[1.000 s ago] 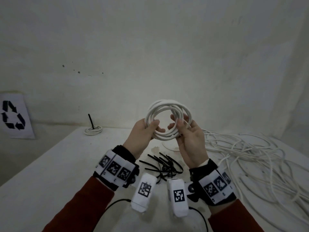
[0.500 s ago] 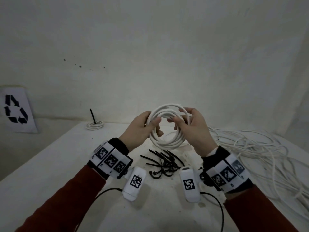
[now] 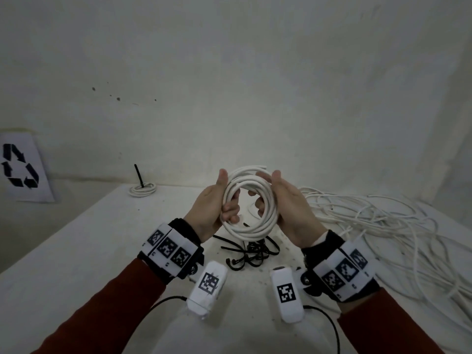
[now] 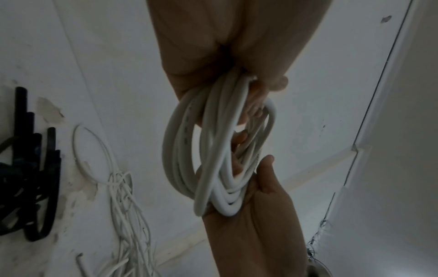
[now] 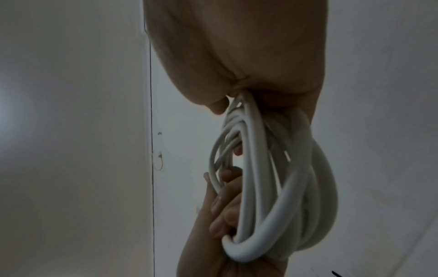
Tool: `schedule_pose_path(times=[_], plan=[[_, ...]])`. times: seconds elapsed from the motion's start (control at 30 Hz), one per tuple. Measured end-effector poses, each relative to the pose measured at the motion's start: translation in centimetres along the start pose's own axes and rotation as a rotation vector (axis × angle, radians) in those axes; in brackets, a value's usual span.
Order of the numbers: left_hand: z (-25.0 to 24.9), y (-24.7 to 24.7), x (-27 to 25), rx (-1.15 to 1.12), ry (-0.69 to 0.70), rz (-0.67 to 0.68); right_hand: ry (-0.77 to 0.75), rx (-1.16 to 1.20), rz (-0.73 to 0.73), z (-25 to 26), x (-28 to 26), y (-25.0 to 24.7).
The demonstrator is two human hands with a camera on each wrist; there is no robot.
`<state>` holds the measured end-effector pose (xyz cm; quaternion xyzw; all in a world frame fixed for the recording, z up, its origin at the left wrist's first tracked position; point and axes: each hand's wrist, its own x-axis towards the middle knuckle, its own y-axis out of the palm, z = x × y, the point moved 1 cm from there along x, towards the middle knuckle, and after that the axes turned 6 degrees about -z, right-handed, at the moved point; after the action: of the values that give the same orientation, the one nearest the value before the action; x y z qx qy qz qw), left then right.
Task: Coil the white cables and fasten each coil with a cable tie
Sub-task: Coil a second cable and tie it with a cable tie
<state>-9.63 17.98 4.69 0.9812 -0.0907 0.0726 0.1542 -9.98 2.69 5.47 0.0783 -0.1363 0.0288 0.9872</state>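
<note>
A coil of white cable (image 3: 251,227) hangs in the air above the table between both hands. My left hand (image 3: 213,208) grips its left side, thumb up along the outer rim and fingers curled through the middle. On the opposite side my right hand (image 3: 287,208) grips it the same way. In the left wrist view the coil (image 4: 184,159) stretches from my left hand (image 4: 213,46) down to my right hand (image 4: 258,224). The right wrist view shows the coil (image 5: 298,196) edge-on. Several black cable ties (image 3: 251,250) lie on the table under the coil.
A heap of loose white cables (image 3: 388,226) covers the right part of the white table (image 3: 89,238). A small tied coil (image 3: 142,189) with a black tie sticking up sits at the back left. A recycling sign (image 3: 21,168) leans on the wall.
My right hand slid from the top of the coil to its right side. Both palms now face each other with the thumbs up. The coil stays held between them.
</note>
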Motion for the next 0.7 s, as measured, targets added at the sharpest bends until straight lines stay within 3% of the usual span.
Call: schedule_pose_path(times=[0.37,0.53,0.7], plan=[[-0.8,-1.1,0.3,0.005,-0.189,0.248,-0.048,0.103,-0.091,-0.6,0.8,0.6],[-1.3,-0.9,1.1,0.23,-0.115,0.062,-0.117,0.0,-0.19,-1.2,1.1,1.0],[0.0,0.6,0.5,0.527,0.181,0.032,-0.076,-0.017,-0.242,-1.5,1.6,0.8]])
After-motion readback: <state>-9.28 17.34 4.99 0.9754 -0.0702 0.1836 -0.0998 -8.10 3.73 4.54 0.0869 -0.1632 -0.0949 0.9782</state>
